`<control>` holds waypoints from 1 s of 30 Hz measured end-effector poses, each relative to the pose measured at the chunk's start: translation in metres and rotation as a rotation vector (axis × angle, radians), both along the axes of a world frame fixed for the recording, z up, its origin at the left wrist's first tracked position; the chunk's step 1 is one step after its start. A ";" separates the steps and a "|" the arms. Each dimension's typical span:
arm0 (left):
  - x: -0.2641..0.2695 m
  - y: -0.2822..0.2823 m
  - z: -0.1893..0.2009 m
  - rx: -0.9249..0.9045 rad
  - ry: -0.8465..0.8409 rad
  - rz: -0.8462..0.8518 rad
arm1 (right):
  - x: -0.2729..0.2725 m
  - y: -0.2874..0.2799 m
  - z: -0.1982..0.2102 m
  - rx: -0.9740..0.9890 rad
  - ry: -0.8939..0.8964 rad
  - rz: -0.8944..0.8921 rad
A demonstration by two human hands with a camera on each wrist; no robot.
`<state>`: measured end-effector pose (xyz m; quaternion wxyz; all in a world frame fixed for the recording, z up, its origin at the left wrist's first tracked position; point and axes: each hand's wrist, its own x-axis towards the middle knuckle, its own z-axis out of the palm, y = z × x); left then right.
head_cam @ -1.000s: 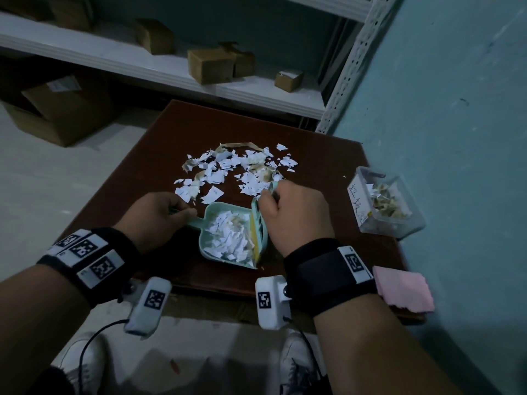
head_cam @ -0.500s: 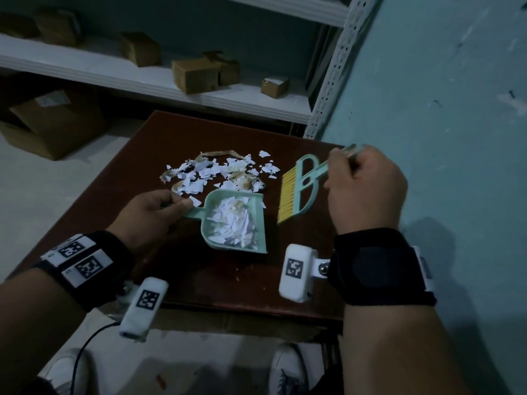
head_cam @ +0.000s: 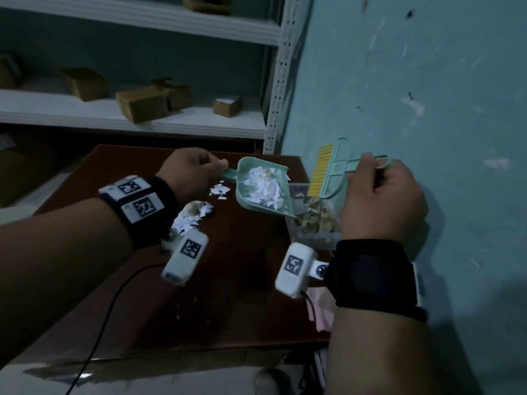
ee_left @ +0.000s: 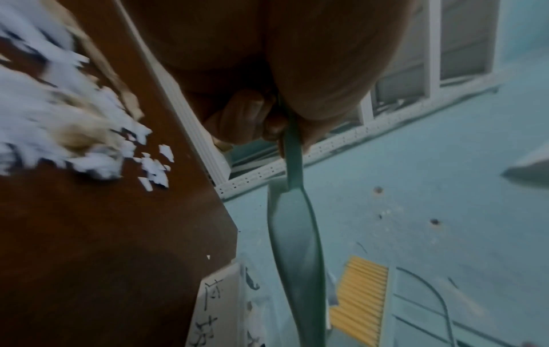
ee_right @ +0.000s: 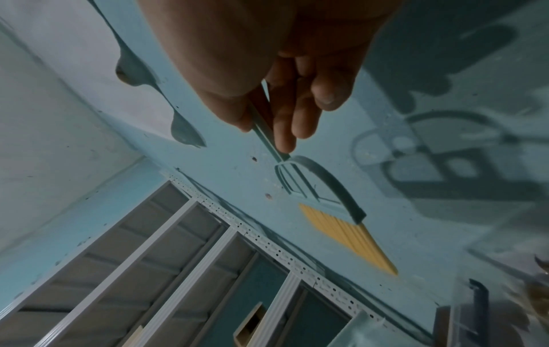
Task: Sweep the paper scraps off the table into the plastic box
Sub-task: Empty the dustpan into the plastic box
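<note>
left hand [head_cam: 189, 169]: fingers curled tight round the handle of the dustpan [head_cam: 263, 189], held clear of the table at 12 o'clock in the head view
right hand [head_cam: 382, 195]: pinches the thin handle of the brush [head_cam: 330, 171], yellow bristles pointing down, at 2 o'clock, off the table surface
dustpan load: heap of white paper scraps [head_cam: 261, 186] inside; pan lip sits over the near-left rim of the plastic box [head_cam: 313, 238]
plastic box: clear, at the table's right edge near the wall, at 3 o'clock of the pan, already holds brownish scraps; handwritten label shows in left wrist view [ee_left: 214, 312]
leftover scraps [head_cam: 191, 215]: loose pile on the table [head_cam: 228, 295] at 9 o'clock of the pan, under the left wrist
step: tipping the load into the box
how to do it well: bring the lip fully inside the rim, tilt slowly, use the bristles to drag clingers down; motion blur, so exact lip-to-rim overlap is probably partial
risk: scraps spilling over the box's near wall
</note>
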<state>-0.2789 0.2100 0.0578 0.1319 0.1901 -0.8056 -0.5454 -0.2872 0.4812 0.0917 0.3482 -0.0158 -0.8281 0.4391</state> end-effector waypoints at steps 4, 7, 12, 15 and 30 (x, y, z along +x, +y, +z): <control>-0.039 0.032 0.022 -0.265 -0.064 -0.044 | -0.006 0.009 -0.001 0.054 -0.062 -0.066; -0.062 0.052 0.032 -0.431 -0.108 -0.047 | -0.013 0.011 -0.004 0.088 -0.080 -0.115; -0.082 0.068 0.040 -0.636 -0.129 -0.090 | -0.018 0.011 -0.007 0.074 -0.084 -0.086; -0.086 0.072 0.046 -0.735 -0.094 -0.113 | -0.020 0.012 -0.006 0.053 -0.094 -0.055; -0.032 0.044 0.060 -0.651 0.077 0.045 | -0.009 0.002 -0.003 -0.056 -0.164 0.074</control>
